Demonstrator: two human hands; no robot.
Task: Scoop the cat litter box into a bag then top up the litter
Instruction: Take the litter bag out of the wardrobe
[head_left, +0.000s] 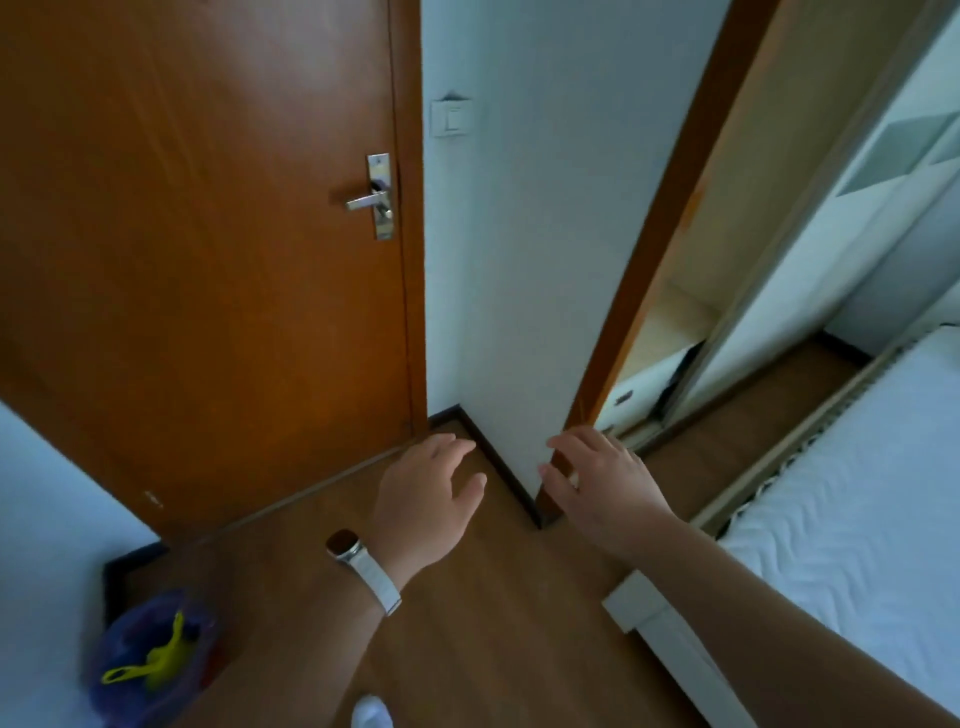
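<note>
Yellow scoop (161, 660) slants in bag (122, 623), handle lower-left; left hand (431, 499), right hand (605, 486) spread, empty.

Closed door (208, 260) blocks left. Wall corner (519, 312) juts straight ahead. Doorway (717, 415) right of it open. Middle floor (467, 597) passable; bed (857, 493) crowds right, purple bag (150, 660) low left by wall.

purple bag (130, 675): near left, blurred; what it holds is unclear
yellow tool (163, 659): inside the bag, smeared; exact shape cannot be told
white object (370, 714): cut off by the near edge, unidentifiable
bed (857, 519): runs out past the right edge
door (208, 260): top and left side cut off
wall switch (451, 118): far, too blurred for detail
</note>
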